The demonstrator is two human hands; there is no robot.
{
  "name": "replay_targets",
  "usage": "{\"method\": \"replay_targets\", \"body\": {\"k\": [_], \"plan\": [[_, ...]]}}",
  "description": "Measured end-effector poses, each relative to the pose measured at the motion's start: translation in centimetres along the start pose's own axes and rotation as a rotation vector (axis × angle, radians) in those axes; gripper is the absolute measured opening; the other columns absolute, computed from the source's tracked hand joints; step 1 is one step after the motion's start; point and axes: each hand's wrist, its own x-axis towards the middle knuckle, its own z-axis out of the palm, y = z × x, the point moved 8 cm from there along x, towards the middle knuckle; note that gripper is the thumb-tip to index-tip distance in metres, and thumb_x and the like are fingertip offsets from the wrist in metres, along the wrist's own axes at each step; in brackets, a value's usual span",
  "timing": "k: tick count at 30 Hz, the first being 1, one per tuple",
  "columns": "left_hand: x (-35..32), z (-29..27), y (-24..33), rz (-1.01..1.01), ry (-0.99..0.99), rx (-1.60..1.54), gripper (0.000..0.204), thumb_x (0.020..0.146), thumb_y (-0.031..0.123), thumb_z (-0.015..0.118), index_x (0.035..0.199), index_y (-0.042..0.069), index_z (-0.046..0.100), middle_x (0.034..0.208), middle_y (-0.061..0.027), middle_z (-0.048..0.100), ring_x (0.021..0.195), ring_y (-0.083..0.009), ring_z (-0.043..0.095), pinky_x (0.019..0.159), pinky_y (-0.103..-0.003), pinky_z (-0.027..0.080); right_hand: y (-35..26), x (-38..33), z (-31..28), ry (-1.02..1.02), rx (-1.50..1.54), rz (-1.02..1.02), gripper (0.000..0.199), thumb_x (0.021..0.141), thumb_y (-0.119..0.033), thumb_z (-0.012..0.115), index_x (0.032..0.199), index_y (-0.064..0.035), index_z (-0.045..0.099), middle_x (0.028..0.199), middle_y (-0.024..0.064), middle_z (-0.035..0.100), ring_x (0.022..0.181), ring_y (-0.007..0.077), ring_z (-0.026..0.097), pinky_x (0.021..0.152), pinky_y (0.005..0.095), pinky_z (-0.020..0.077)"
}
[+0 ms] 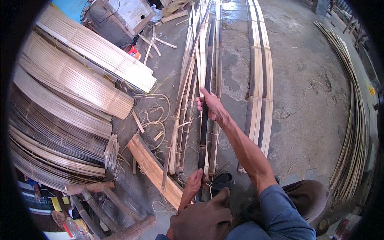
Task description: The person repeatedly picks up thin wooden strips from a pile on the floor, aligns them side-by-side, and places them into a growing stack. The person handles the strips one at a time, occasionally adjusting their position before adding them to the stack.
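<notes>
A long dark-faced bamboo strip runs away from me between my knees, over the floor. My right hand is closed around it farther along, thumb pointing away from me. Close to my knee, my left hand grips the same strip near its close end; part of its fingers is hidden. Beneath and beside the strip lies a loose bundle of pale and dark bamboo strips, some crossing. A sandal shows just right of my left hand.
Stacks of slatted bamboo fill the left side. A wooden plank lies by my left hand, with a wooden stool beyond. Bamboo strips lie to the right, and a long bundle at far right.
</notes>
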Motion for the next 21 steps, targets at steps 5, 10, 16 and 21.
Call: {"method": "replay_targets", "body": {"k": [5, 10, 16, 21], "plan": [[1.7, -0.4, 1.6, 0.181, 0.215, -0.029, 0.049, 0.098, 0.048, 0.045, 0.096, 0.001, 0.059, 0.086, -0.0266, 0.064, 0.084, -0.0472, 0.062, 0.071, -0.052, 0.045, -1.2, -1.0, 2.6, -0.091, -0.159, -0.051, 0.037, 0.099, -0.042, 0.052, 0.107, -0.0061, 0.056, 0.081, 0.0082, 0.063, 0.066, 0.0139, 0.062, 0.064, 0.0313, 0.0569], [1.6, 3.4, 2.2, 0.151, 0.288, -0.135, 0.054, 0.099, 0.048, 0.042, 0.08, 0.0, 0.057, 0.068, -0.0223, 0.058, 0.067, -0.0467, 0.056, 0.063, -0.051, 0.043, -4.5, -0.5, 0.2, 0.049, -0.003, 0.005, 0.046, 0.1, -0.045, 0.047, 0.108, -0.0011, 0.056, 0.066, -0.0013, 0.048, 0.054, 0.0098, 0.047, 0.048, 0.0256, 0.0409], [3.8, 6.9, -5.0, 0.048, 0.586, 0.075, 0.055, 0.103, 0.041, 0.035, 0.079, -0.004, 0.055, 0.073, -0.0286, 0.06, 0.073, -0.0507, 0.055, 0.059, -0.051, 0.041, -4.2, -6.2, 7.8, 0.084, -0.429, -0.329, 0.046, 0.097, -0.051, 0.053, 0.069, -0.0134, 0.053, 0.055, -0.0073, 0.041, 0.045, 0.006, 0.034, 0.04, 0.0271, 0.0247], [2.2, 4.5, -3.3, 0.282, 0.743, -0.199, 0.062, 0.103, 0.046, 0.034, 0.077, -0.005, 0.056, 0.063, -0.025, 0.058, 0.06, -0.0445, 0.056, 0.055, -0.05, 0.04, -1.4, -16.8, 18.4, -0.351, -0.682, -0.583, 0.034, 0.097, -0.038, 0.057, 0.082, -0.0075, 0.06, 0.058, -0.0006, 0.05, 0.049, 0.0111, 0.049, 0.043, 0.0314, 0.0393]]}}
